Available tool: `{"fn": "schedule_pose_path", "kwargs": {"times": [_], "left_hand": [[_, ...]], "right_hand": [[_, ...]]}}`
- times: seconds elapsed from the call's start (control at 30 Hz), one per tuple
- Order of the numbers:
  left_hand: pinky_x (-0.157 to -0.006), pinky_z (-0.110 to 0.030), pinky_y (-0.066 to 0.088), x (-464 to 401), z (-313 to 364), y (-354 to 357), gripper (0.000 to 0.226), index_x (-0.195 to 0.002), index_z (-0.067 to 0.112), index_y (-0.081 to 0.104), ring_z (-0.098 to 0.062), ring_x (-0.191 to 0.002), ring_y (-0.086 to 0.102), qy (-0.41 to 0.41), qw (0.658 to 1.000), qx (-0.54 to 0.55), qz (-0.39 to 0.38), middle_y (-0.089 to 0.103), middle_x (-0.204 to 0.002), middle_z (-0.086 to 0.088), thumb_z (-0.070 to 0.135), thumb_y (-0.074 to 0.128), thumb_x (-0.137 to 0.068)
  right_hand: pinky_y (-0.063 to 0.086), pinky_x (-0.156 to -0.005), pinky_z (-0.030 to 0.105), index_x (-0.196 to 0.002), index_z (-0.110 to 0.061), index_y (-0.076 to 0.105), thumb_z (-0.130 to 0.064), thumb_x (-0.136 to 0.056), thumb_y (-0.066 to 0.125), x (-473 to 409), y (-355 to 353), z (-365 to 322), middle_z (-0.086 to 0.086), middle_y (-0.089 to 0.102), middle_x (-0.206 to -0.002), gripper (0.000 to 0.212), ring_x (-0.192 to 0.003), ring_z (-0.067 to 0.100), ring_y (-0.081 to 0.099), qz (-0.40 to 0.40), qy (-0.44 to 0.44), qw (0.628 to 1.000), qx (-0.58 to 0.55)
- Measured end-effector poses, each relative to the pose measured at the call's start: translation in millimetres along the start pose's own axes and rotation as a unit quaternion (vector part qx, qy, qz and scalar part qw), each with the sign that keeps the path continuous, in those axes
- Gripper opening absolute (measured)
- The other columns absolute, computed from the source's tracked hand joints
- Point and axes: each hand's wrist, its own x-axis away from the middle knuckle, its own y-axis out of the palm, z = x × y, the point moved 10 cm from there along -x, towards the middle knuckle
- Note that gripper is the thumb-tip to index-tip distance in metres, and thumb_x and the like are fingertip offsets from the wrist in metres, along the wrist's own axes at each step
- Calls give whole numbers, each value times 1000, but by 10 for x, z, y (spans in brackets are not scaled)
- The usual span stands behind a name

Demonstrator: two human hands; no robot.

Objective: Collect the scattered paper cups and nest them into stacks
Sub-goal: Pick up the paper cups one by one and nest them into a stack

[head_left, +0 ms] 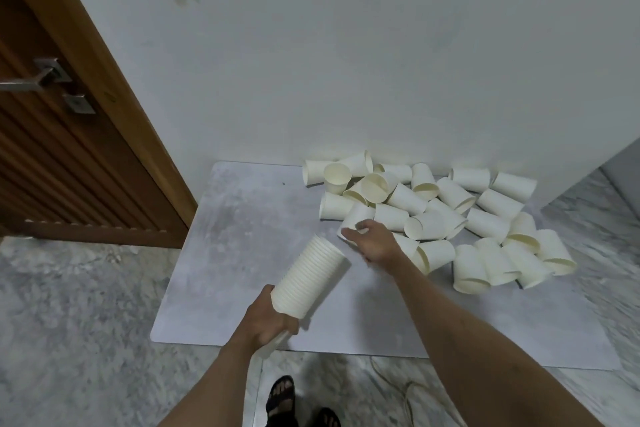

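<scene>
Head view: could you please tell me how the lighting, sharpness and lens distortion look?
Head view: dim, even light with soft shadows and no glare; the door frame bows from wide-angle distortion; the right hand is slightly blurred on a loose cup, while the stack stays sharp.

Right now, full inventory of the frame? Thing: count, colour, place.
loose cups: dozens, cream, heaped on the mat by the wall
nested stack: one, cream, held tilted above the mat
mat: one, mottled grey, on the floor
door: one, brown wood, left, metal handle
wall: white, behind
cord: one, pale, floor near the feet
left hand: grips the stack's base
right hand: fingers round one loose cup
sandalled feet: two, bottom edge
</scene>
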Motion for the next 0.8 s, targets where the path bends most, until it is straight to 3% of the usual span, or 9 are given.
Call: {"fn": "schedule_pose_path", "kwargs": {"times": [0.1, 0.17, 0.23, 0.3, 0.37, 0.47, 0.63, 0.73, 0.8], "left_hand": [[-51, -21, 42, -205, -9, -95, 65, -104, 6, 61, -10, -62, 52, 0, 1000, -7, -5, 63, -76, 4, 19, 74, -41], [-52, -23, 43, -294, -26, -147, 64, -102, 5, 63, -9, -61, 52, 2, 1000, -14, -9, 63, -74, 5, 20, 73, -40], [-53, -22, 45, -341, -45, -212, 63, -103, 9, 62, -10, -63, 56, -1, 1000, -20, -16, 66, -77, 3, 20, 75, -42], [-56, -22, 46, -402, -71, -280, 60, -103, 12, 61, -10, -67, 59, -6, 1000, -18, -22, 69, -81, 3, 17, 76, -45], [-56, -21, 46, -457, -76, -333, 61, -104, 11, 62, -9, -66, 59, -5, 999, -15, -31, 69, -79, 5, 17, 76, -44], [-60, -23, 49, -540, -58, -378, 64, -107, 14, 63, -10, -70, 62, 1, 999, -3, -36, 72, -83, 5, 19, 77, -45], [-65, -26, 47, -565, -17, -434, 67, -114, 20, 57, -12, -84, 64, 7, 999, 35, -37, 71, -93, 5, 13, 78, -51], [-65, -26, 45, -557, -22, -493, 68, -117, 22, 53, -12, -89, 62, 1, 998, 54, -31, 68, -100, 5, 8, 79, -56], [-65, -26, 46, -568, -43, -536, 70, -118, 23, 53, -12, -90, 63, -1, 998, 55, -29, 68, -100, 5, 10, 79, -55]], "right_hand": [[45, -83, 36, -130, -11, 48, -25, -83, 67, -174, -172, -224, 10, 52, -122, 53, -112, 30, 51, 112, -88, 949, 281], [47, -71, 38, -117, -12, 59, -11, -66, 75, -222, -11, -464, 14, 55, -112, 53, -98, 33, 56, 138, -214, 839, 480], [43, -59, 34, -88, -15, 66, -4, -50, 80, -272, 210, -530, 11, 60, -90, 42, -75, 29, 57, 139, -286, 742, 590], [40, -61, 34, -77, -17, 64, -3, -55, 77, -357, 427, -511, 8, 59, -84, 29, -70, 27, 55, 104, -313, 671, 664], [40, -71, 36, -81, -19, 67, -10, -56, 76, -442, 577, -467, 6, 62, -89, 28, -78, 26, 55, 78, -316, 618, 715], [41, -80, 38, -91, -20, 70, -18, -53, 84, -557, 690, -383, 5, 66, -99, 40, -89, 27, 52, 47, -309, 598, 738], [55, -77, 34, -93, -19, 75, -27, -45, 90, -610, 890, -360, 3, 71, -92, 51, -84, 23, 68, 2, -328, 587, 740], [47, -82, 37, -88, -20, 76, -24, -52, 82, -619, 978, -370, 1, 69, -84, 38, -81, 22, 67, 2, -328, 562, 759], [39, -83, 40, -88, -20, 76, -24, -48, 83, -657, 1014, -329, 3, 68, -82, 41, -81, 24, 67, -3, -324, 556, 766]]}}
